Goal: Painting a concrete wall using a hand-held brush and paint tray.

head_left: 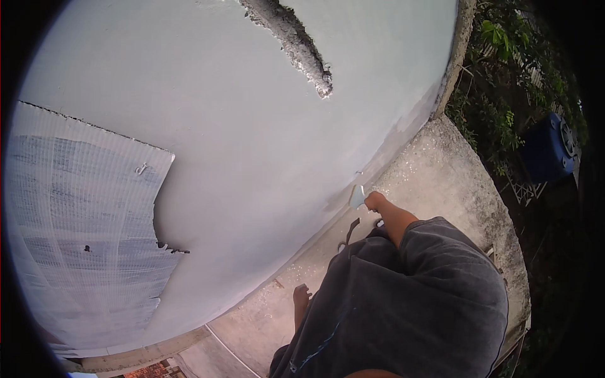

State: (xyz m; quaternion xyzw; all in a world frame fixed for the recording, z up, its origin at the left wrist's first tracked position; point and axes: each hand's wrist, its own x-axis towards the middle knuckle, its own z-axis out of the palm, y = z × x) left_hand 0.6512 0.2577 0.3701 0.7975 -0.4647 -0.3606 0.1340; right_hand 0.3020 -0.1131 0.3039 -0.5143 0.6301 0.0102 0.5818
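Observation:
My right hand [375, 201] is closed around the handle end of what looks like a wide, flat paintbrush [357, 196], pale blue and white with a tan edge. The brush is at the foot of a pale wall [252, 138]; whether it touches cannot be told. My left hand [302, 293] hangs low beside my dark grey shirt, its fingers loosely bent and apart, with nothing visible in them. Below the brush, a dark curved strip [350, 232] shows at the shirt's edge, its kind unclear. The wall's lower edge near my right hand has a duller, greyer band.
A whitened corrugated sheet [88, 233] with a ragged edge juts out at left. A rough gouge [293, 47] cuts the wall above. The speckled concrete ledge [435, 170] ends at right; beyond it are leafy plants [498, 44] and a blue tank [548, 148].

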